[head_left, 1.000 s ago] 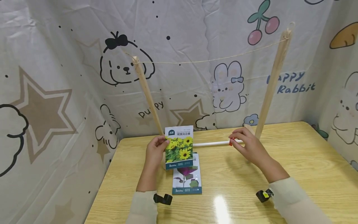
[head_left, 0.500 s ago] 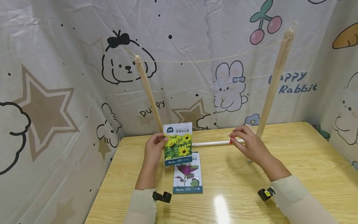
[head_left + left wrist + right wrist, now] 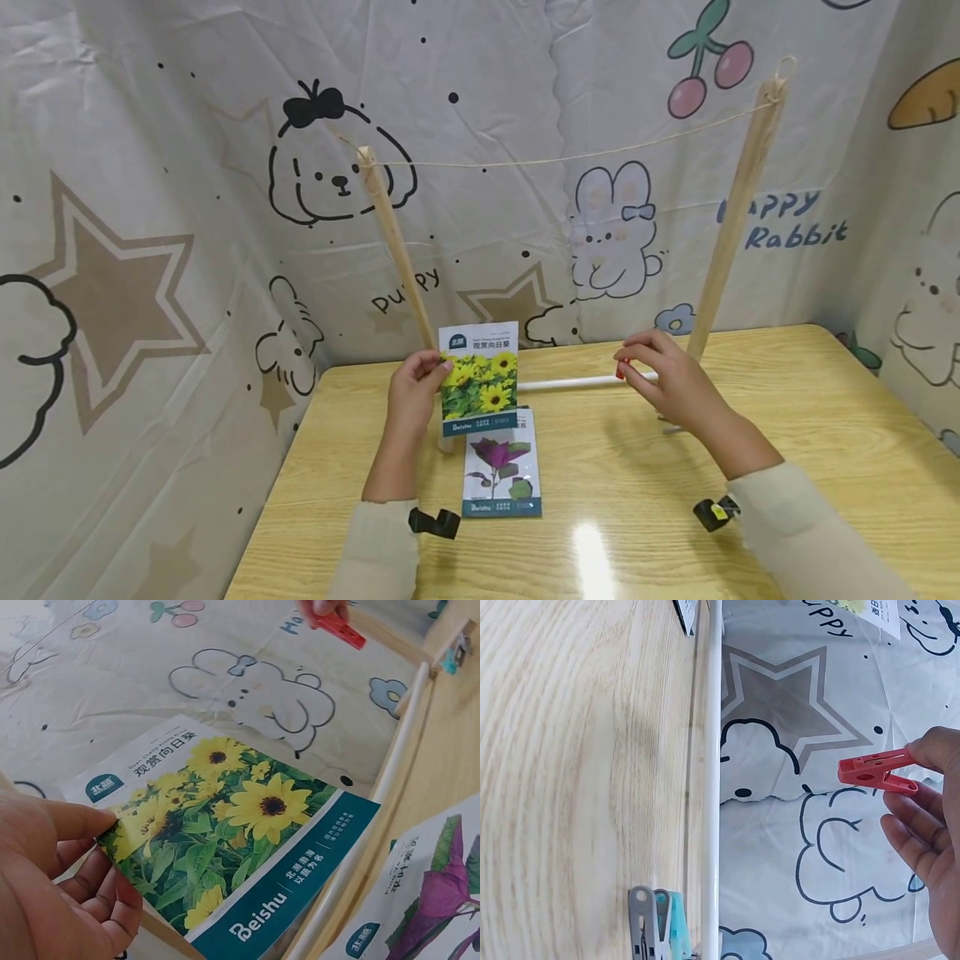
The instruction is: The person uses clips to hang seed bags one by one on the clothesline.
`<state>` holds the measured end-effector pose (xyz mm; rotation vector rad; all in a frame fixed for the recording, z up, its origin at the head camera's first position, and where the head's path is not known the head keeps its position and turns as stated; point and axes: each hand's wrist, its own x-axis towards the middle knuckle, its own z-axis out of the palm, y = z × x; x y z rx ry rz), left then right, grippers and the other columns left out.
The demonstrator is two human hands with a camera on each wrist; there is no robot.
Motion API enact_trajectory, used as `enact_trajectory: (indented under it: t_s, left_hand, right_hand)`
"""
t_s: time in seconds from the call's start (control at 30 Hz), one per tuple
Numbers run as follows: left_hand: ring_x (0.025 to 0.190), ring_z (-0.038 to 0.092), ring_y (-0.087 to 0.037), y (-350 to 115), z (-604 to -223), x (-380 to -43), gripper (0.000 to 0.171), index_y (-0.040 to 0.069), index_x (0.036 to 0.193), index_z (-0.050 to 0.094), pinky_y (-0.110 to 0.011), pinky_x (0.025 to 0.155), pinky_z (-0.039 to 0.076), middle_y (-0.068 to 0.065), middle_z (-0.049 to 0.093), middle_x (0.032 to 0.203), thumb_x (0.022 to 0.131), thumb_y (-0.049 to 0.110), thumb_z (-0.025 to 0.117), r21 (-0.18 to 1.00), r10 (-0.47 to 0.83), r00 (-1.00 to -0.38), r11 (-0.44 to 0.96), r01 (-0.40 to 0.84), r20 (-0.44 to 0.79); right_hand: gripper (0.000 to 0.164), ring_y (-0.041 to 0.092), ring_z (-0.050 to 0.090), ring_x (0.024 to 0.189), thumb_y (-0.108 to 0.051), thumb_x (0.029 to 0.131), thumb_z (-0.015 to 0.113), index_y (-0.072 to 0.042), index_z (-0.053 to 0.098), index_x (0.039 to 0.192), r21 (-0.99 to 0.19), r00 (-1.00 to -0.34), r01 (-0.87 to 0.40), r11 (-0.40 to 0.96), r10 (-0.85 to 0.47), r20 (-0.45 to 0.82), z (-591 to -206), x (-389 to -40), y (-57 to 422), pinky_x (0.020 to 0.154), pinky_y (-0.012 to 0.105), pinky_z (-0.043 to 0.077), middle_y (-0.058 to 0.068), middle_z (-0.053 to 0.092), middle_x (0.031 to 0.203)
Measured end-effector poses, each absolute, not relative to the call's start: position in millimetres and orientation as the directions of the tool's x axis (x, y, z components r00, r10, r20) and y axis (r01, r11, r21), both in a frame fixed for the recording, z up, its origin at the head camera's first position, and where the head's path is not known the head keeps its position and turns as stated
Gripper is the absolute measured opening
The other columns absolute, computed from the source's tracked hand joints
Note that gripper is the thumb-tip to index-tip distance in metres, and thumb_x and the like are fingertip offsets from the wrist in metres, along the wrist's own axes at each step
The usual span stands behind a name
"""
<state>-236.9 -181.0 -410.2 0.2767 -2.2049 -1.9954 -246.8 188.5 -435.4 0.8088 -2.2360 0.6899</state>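
Left hand is pinching the sunflower packet at its left edge, thumb on the printed front, fingers curling behind; grip is clamped on the packet. Packet is being held up off the table, printed front facing the head camera, slightly tilted, and in that view is covering the top of the purple-plant packet, which is lying flat on the wood. Right hand is gripping the red clothespin by its handle end, thumb on the upper leg, fingertips at the lower one; grip is clamped on the clip, nose pointing away from the palm. Clip is hanging in the air well apart from the sunflower packet, to its right in the head view. Behind both, the white rod is running low between the left post and the right post; the string is stretching between the post tops, sagging a bit. Grey clip and teal clip are sitting together near the rod, partly cut off in the right wrist view. Cartoon-print cloth is hanging behind the lot.
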Motion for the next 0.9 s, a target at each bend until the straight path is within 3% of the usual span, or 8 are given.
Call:
enact_trajectory:
  t_s: [0.33, 0.63, 0.9]
  left_hand:
    - [0.100, 0.058, -0.017, -172.3, -404.5, -239.2, 0.021, 0.008, 0.114, 0.067, -0.025, 0.085, 0.051, -0.004, 0.064, 0.108, 0.096, 0.017, 0.069, 0.992, -0.229, -0.973, 0.127, -0.024, 0.006]
    - [0.094, 0.057, -0.015, -171.3, -397.8, -239.3, 0.020, 0.006, 0.113, 0.067, -0.022, 0.080, 0.049, -0.002, 0.064, 0.102, 0.096, 0.017, 0.070, 0.991, -0.261, -0.964, 0.133, 0.021, 0.056]
    - [0.104, 0.057, -0.016, -178.2, -393.5, -241.8, 0.022, 0.010, 0.117, 0.066, -0.029, 0.094, 0.050, -0.004, 0.063, 0.113, 0.098, 0.021, 0.067, 0.993, -0.261, -0.964, 0.116, 0.011, 0.041]
  right_hand:
    - [0.022, 0.022, 0.063, 0.096, -0.001, 0.080, 0.083, -0.009, 0.072, 0.097, -0.207, -0.577, -0.706, 0.677, -0.380, 0.723, -422.2, -245.8, 188.7, 0.079, 0.029, 0.050, 0.009, 0.062, 0.106]
    - [0.021, 0.025, 0.064, 0.097, -0.005, 0.083, 0.082, -0.010, 0.072, 0.100, -0.203, -0.589, -0.702, 0.682, -0.397, 0.704, -415.2, -245.7, 184.4, 0.074, 0.041, 0.057, 0.010, 0.062, 0.110]
    - [0.021, 0.027, 0.066, 0.091, -0.005, 0.081, 0.082, -0.011, 0.073, 0.100, -0.183, -0.577, -0.708, 0.682, -0.409, 0.707, -407.6, -243.8, 183.7, 0.068, 0.041, 0.057, 0.012, 0.062, 0.111]
